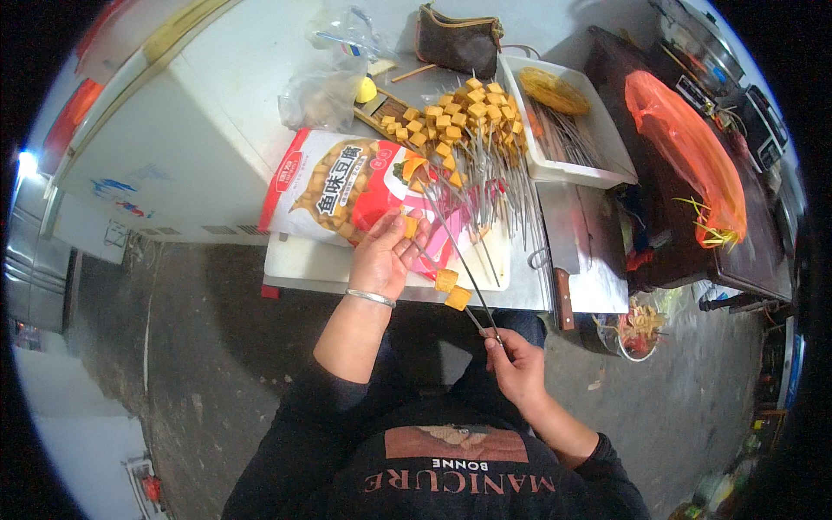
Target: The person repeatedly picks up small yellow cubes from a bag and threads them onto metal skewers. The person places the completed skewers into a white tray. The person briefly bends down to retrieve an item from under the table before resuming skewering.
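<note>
My left hand [385, 259], with a silver bangle at the wrist, pinches a golden fish tofu cube [410, 226] by the tip of a metal skewer. My right hand [518, 365] grips the lower ends of metal skewers [469, 267]. One of these carries two tofu cubes [458, 298] partway along; another, darker one looks bare below its upper end. Beyond my left hand lies a printed plastic bag of fish tofu [328, 182], its torn end facing right. It rests on a white cutting board [305, 263]. Loaded skewers [478, 110] are piled behind, cubes at the far end.
A white plastic tray [572, 174] holds bare skewers and a coil of yellow mesh. A cleaver [564, 286] lies at the table's right, its handle past the front edge. Behind are a brown bag [458, 39] and clear plastic bags [318, 97]. A bin [634, 338] stands below right.
</note>
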`<state>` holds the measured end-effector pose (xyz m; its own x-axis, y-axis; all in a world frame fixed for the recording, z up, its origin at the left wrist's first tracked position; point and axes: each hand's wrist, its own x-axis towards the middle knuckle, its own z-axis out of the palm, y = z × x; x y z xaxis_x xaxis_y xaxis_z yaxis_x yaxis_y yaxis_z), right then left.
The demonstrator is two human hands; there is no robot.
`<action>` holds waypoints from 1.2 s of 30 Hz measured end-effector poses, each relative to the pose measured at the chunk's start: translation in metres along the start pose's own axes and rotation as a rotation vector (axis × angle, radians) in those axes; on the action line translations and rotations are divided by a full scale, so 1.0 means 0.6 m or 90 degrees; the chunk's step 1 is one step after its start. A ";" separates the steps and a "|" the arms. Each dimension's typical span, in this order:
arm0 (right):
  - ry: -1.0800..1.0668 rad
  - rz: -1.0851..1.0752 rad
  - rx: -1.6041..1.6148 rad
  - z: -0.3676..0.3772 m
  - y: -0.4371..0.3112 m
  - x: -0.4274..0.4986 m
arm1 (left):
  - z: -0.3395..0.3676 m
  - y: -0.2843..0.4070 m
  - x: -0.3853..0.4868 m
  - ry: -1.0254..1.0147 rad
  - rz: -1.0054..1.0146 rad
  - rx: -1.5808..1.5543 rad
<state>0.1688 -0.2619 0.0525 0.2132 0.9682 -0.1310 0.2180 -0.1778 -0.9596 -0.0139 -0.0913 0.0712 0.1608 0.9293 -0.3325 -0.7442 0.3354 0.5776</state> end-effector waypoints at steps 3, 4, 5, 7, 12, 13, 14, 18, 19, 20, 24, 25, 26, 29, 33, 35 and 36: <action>-0.002 -0.005 -0.004 0.001 -0.001 0.003 | 0.005 -0.001 -0.004 -0.001 0.025 -0.016; -0.001 -0.009 -0.003 0.002 -0.002 0.004 | 0.007 -0.002 -0.007 -0.007 0.036 -0.029; -0.001 0.000 -0.009 0.002 -0.002 0.005 | 0.008 -0.002 -0.009 -0.004 0.044 -0.023; -0.002 -0.007 -0.013 0.002 -0.004 0.006 | 0.012 -0.003 -0.012 -0.013 0.066 -0.018; 0.020 -0.012 0.007 0.011 -0.012 0.008 | 0.027 -0.013 -0.021 -0.023 0.028 -0.017; 0.028 -0.021 0.012 0.016 -0.014 0.009 | 0.030 -0.016 -0.025 -0.015 0.012 -0.016; 0.034 -0.014 0.013 0.021 -0.016 0.009 | 0.036 -0.023 -0.029 -0.007 0.011 -0.007; 0.050 -0.036 0.018 0.032 -0.024 0.024 | 0.054 -0.038 -0.041 -0.044 0.084 0.045; 0.048 -0.037 0.040 0.032 -0.027 0.027 | 0.056 -0.038 -0.043 -0.068 0.068 0.034; 0.043 -0.021 0.057 0.033 -0.029 0.031 | 0.056 -0.039 -0.049 -0.092 0.049 0.026; 0.023 -0.011 0.129 0.029 -0.037 0.043 | 0.051 -0.042 -0.058 -0.189 -0.037 0.123; 0.022 -0.009 0.117 0.029 -0.039 0.044 | 0.050 -0.045 -0.057 -0.188 -0.043 0.161; 0.021 -0.001 0.109 0.029 -0.040 0.044 | 0.049 -0.046 -0.056 -0.201 -0.038 0.168; 0.027 0.011 0.102 0.031 -0.043 0.044 | 0.044 -0.049 -0.053 -0.215 -0.010 0.176; 0.035 0.000 0.115 0.035 -0.047 0.046 | 0.047 -0.054 -0.061 -0.198 -0.022 0.185; 0.040 0.010 0.122 0.036 -0.051 0.049 | 0.051 -0.058 -0.069 -0.174 -0.066 0.211; 0.042 0.014 0.126 0.038 -0.053 0.049 | 0.052 -0.056 -0.069 -0.157 -0.048 0.240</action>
<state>0.1467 -0.2239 0.0734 0.2787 0.9498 -0.1424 0.0231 -0.1548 -0.9877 0.0249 -0.1359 0.0889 0.3894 0.8938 -0.2223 -0.4434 0.3935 0.8053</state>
